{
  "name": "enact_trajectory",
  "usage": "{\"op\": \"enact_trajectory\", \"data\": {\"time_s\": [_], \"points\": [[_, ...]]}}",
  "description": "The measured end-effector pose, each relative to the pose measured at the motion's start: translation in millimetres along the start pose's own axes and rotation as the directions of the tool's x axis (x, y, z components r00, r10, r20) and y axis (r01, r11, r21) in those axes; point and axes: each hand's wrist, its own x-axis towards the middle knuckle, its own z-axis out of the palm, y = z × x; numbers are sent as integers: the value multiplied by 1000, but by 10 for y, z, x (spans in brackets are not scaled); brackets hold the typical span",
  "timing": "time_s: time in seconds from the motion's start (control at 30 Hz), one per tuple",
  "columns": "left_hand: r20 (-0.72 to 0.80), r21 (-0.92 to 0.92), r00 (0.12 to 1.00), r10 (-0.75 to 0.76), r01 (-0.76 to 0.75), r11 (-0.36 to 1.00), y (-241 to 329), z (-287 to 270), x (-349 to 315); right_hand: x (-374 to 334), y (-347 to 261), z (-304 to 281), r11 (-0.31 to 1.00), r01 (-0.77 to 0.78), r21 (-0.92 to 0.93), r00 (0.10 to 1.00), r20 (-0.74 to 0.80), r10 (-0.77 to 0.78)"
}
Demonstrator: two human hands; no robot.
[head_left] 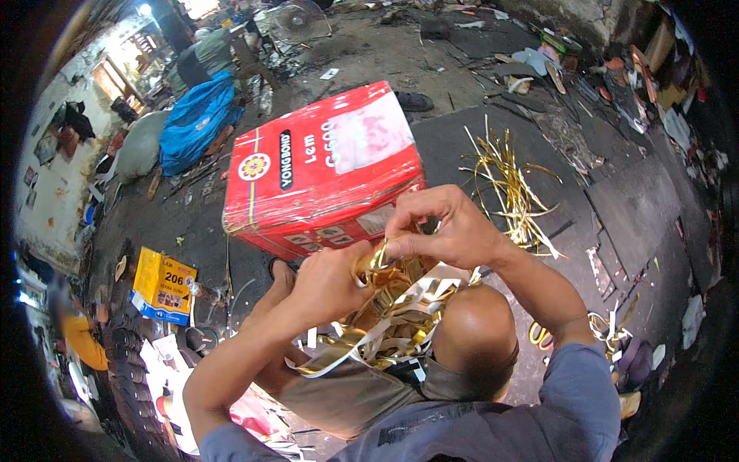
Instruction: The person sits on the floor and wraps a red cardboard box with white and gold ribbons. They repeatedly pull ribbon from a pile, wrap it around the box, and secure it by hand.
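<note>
My left hand (332, 283) is closed, pinching a shiny gold strip (379, 256) above my lap. Close beside it, my right hand (445, 231) pinches the same strip between thumb and fingertips. A loose heap of gold and white strips (400, 312) lies across my lap, between my knees. Just beyond my hands stands a large red cardboard box (308, 181), wrapped in clear film. More gold strips (504, 189) lie in a tangled bundle on the floor to the right of the box.
A flattened yellow carton (163, 286) lies on the floor at left. Farther back are a blue sack (196, 127) and a fan (300, 21). Orange-and-yellow loop handles (541, 336) lie right of my knee. Scraps line the right wall. A person in orange (83, 339) is at far left.
</note>
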Motion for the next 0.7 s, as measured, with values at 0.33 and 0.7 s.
{"op": "enact_trajectory", "data": {"time_s": [0.33,0.7], "points": [[-57,-152,982,-178,168,974,-515,-261,-283,-146,-526,-419,977,-145,-154,988,25,151],[-56,-549,997,-47,9,836,174,-217,-281,231,-658,165,819,121,-561,981,-56,-183]]}}
